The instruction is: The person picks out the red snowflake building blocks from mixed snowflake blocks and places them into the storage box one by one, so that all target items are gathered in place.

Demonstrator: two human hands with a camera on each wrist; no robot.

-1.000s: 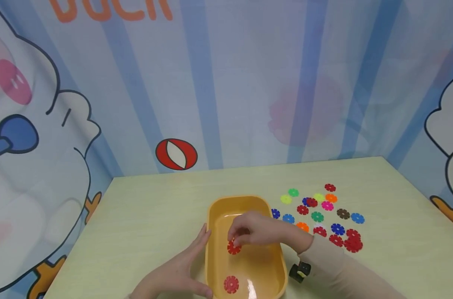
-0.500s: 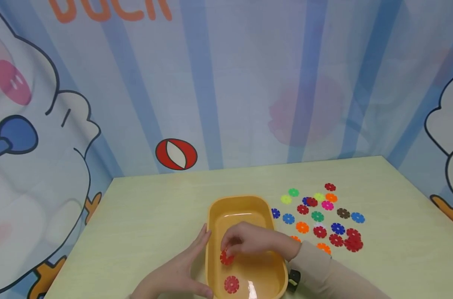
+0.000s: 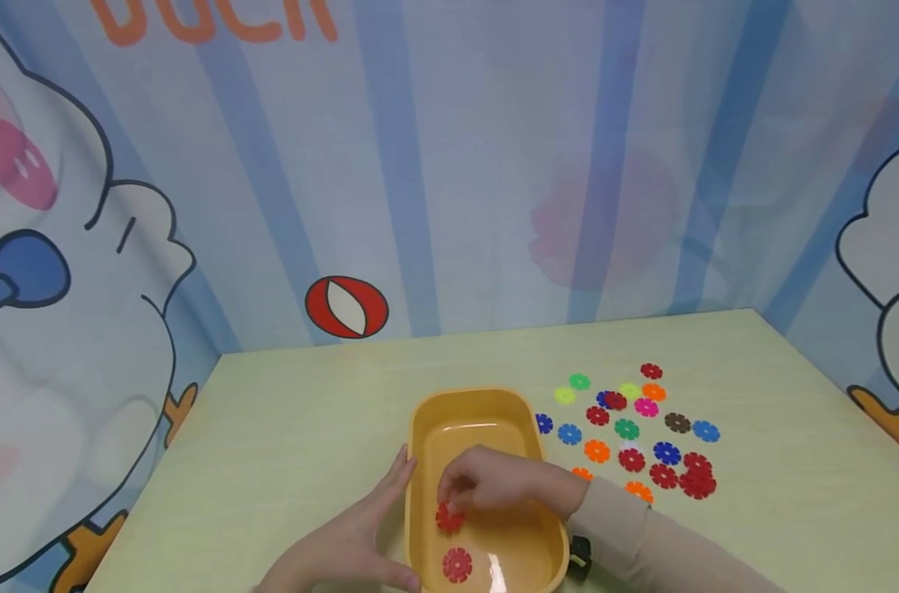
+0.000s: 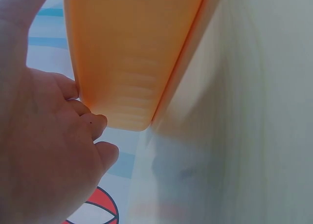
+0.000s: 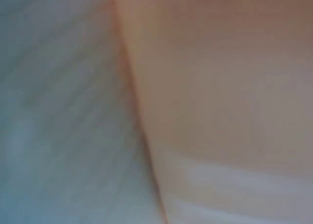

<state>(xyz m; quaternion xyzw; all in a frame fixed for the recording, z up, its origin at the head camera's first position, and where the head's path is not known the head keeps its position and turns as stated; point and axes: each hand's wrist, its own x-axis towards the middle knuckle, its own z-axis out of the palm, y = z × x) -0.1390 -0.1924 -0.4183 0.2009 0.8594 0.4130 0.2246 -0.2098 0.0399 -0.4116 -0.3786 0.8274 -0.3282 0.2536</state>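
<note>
We see a pale green table (image 3: 286, 428) filling the lower half of the head view, backed by a blue striped backdrop (image 3: 449, 165) with cartoon ducks at the left and right edges. At the lower centre of the frame an orange plastic tub (image 3: 486, 412) stands on the table, its long side running away from us.

Our left hand (image 3: 348, 539) lies at the tub's left wall in the lower centre-left, fingers straight and pressed flat against the outside; its grip is wide, holding nothing. The left wrist view shows the same: the fingertips (image 4: 93, 123) rest against the tub's smooth orange side.

Our right hand (image 3: 493, 482) reaches from the lower right, over the tub's right rim and into the tub. Its grip is narrow, the fingertips curled down onto a red snowflake disc (image 3: 449, 517) that sits low against the tub floor, near the left wall. The right wrist view is a blur of orange and grey and tells us nothing more.

A second red disc (image 3: 457, 564) lies flat on the tub floor, just below the held one in the frame and apart from it.

Right of the tub, in the centre-right of the frame, loose discs (image 3: 630, 428) of many colours lie scattered on the table.
</note>
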